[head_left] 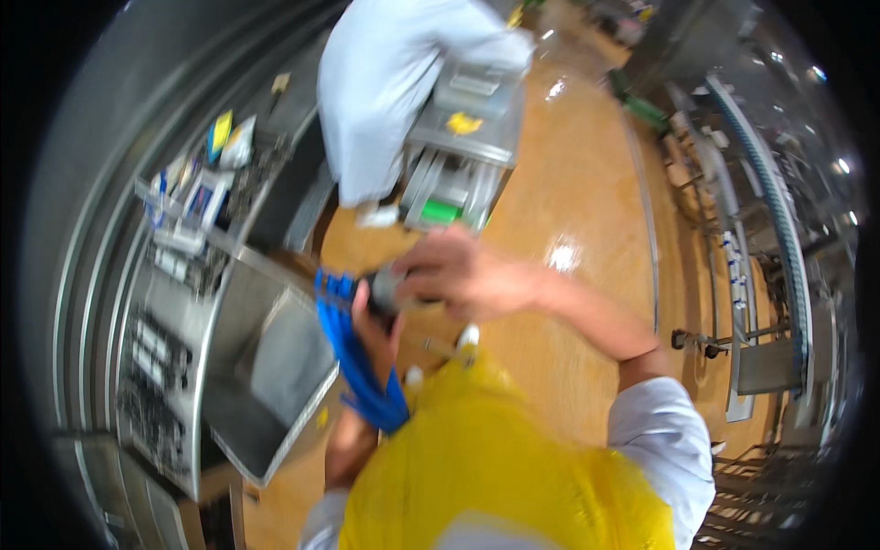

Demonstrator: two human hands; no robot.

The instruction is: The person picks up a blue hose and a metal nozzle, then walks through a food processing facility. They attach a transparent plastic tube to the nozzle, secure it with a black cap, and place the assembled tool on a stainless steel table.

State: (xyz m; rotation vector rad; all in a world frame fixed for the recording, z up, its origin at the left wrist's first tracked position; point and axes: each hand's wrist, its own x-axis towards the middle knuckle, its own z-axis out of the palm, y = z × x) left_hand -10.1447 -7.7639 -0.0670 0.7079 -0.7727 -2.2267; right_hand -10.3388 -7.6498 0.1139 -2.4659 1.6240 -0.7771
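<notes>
In front of my yellow apron [495,449], both hands are closed about a dark grey, rounded object [383,286], blurred by motion; its kind I cannot make out. My left hand [378,335] holds it from below, thumb up along its side. From the right, my right hand [463,275] grips its lighter grey end with curled fingers. Blue hose-like loops [353,362] hang over my left hand and down beside the forearm. Whether they join the grey object is hidden.
A steel sink [266,463] stands on the left, by a counter with packets and bottles [215,197]. Ahead, a person in white [376,101] bends by a steel cart [509,151] holding a green item [441,212]. A conveyor-like frame [770,197] runs along the right. The orange floor [577,174] shines wet.
</notes>
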